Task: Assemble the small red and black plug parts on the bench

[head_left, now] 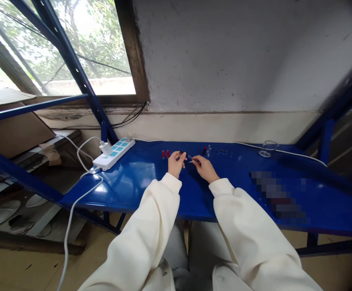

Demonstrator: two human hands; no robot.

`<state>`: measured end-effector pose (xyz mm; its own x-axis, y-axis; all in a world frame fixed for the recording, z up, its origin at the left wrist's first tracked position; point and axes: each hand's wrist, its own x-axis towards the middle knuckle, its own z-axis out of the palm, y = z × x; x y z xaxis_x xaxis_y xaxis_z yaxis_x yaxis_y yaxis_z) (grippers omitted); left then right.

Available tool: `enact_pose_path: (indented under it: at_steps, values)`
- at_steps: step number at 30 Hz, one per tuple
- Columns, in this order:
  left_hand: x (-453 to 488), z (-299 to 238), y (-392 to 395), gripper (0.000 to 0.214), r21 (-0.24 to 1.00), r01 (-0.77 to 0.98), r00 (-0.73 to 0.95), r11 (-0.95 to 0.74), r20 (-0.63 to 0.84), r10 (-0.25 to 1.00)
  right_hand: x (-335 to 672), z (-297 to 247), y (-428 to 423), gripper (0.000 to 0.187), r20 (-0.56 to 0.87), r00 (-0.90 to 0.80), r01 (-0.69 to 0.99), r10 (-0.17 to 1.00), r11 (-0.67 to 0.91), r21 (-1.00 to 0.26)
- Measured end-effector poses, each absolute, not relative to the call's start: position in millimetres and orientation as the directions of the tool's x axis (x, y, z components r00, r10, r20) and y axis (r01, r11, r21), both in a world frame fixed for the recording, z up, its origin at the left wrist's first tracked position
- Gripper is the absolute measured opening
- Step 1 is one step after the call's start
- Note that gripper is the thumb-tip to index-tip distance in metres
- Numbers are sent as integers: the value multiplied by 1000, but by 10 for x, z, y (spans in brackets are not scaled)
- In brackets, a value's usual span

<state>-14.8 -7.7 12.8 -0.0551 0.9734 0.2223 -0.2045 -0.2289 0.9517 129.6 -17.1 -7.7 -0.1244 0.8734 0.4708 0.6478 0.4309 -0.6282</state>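
Observation:
Both my hands meet over the middle of the blue bench (pixel 139 182). My left hand (pixel 176 163) is closed in a pinch on one end of a small dark slender part (pixel 189 157). My right hand (pixel 204 167) is closed on the other end of it. Just behind my left hand stand two small red pieces (pixel 165 154). Behind my right hand lie a red piece and a clear piece (pixel 206 150), then a short row of tiny dark parts (pixel 223 152). What exactly the held part is I cannot make out.
A white power strip (pixel 114 153) with blue sockets lies at the bench's back left, its white cable (pixel 73 210) hanging off the front edge. A clear cup (pixel 267 148) stands at the back right beside a white cable along the wall. Blue rack struts flank both sides.

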Motion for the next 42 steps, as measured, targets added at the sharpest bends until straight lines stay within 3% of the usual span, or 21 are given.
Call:
enact_pose_path:
  at_steps: [5,13,18,27,33,42]
  values:
    - [-169,112,-60,31,951,-192,-98,-244,228,969,1395,-74,-150,20,511,-97,718,854,416,-559]
    - [-164,105,-72,30,970,-102,-11,-219,219,976,1734,-77,-148,11,332,271,779,904,-3,-627]
    - [-170,97,-86,30,974,-71,11,-217,218,976,1784,-100,-89,9,314,364,768,877,-93,-633]
    - [-168,74,-80,33,972,11,60,-234,233,971,1757,-92,39,22,190,404,817,895,-260,-515]
    - [-105,15,-69,31,951,67,64,-302,298,953,1756,-60,60,26,146,401,824,905,-286,-489]
    - [153,115,116,21,840,397,190,-370,319,929,1783,-78,86,28,157,390,841,907,-282,-462]
